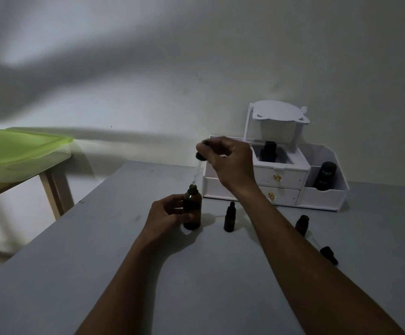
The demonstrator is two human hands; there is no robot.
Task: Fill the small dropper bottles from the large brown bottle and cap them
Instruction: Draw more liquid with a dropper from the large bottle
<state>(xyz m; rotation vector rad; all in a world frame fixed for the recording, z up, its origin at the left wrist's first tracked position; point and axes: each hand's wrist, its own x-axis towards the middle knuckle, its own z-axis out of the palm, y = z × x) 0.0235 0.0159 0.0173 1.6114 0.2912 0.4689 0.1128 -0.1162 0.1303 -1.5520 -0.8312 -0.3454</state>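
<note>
Dim grey tabletop (pixel 100 274), centre frame: left hand (pixel 166 213) grips the large brown bottle (pixel 192 209); right hand (pixel 228 163) pinches a dropper (pixel 199 165) above its neck, probably drawing liquid. Next: carry it to the small dropper bottle (pixel 302 224) at right.

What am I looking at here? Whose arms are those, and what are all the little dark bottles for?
This one picture comes from a camera worn on a person's head, so you see their own arms reaching out. The left hand steadies the large brown bottle on the grey table. The right hand holds a dropper just above the bottle's mouth. A capped small bottle stands nearby. Further right are an open small bottle and a loose dropper cap lying flat. At the back sits a white organizer with more dark bottles inside.
</note>
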